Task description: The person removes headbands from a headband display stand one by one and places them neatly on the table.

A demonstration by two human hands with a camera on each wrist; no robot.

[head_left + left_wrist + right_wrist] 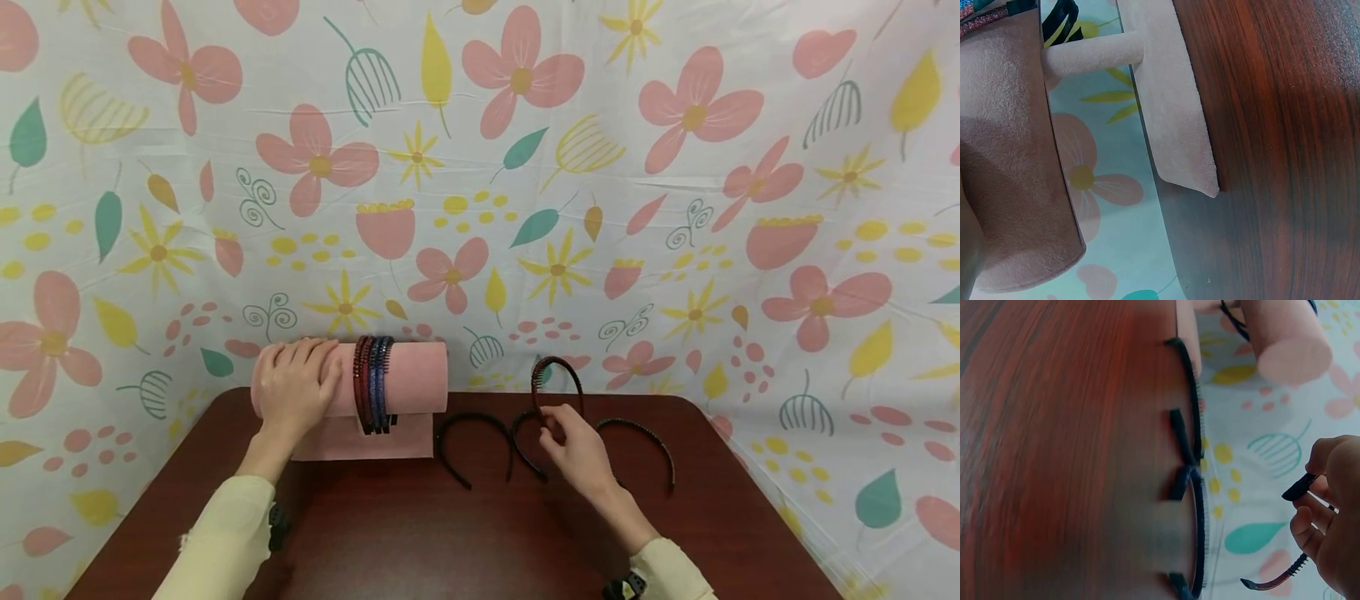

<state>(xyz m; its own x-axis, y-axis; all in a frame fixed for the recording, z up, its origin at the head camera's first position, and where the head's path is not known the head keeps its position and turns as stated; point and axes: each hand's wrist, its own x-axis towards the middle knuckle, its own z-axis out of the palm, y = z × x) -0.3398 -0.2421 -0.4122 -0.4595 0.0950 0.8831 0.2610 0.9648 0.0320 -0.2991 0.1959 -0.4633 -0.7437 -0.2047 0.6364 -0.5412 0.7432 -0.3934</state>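
Note:
My left hand [296, 387] rests on the left end of a pink plush headband stand [420, 375], its fingers spread over the top of the roll. Several toothed headbands, red [362, 379] and blue [380, 383], hang round the middle of that roll. To the right, my right hand [577, 454] holds a dark toothed headband [556, 360] up above the table. In the right wrist view, thumb and fingers pinch one tip of the headband [1300, 487]. The left wrist view catches only the edge of the left hand beside the roll [1022, 156].
Dark headbands lie along the table's back: one [474, 416] beside the stand's base [360, 442], one [521, 450] partly behind the right hand, another [652, 433] farther right. A floral cloth [480, 208] hangs behind the brown table [420, 533].

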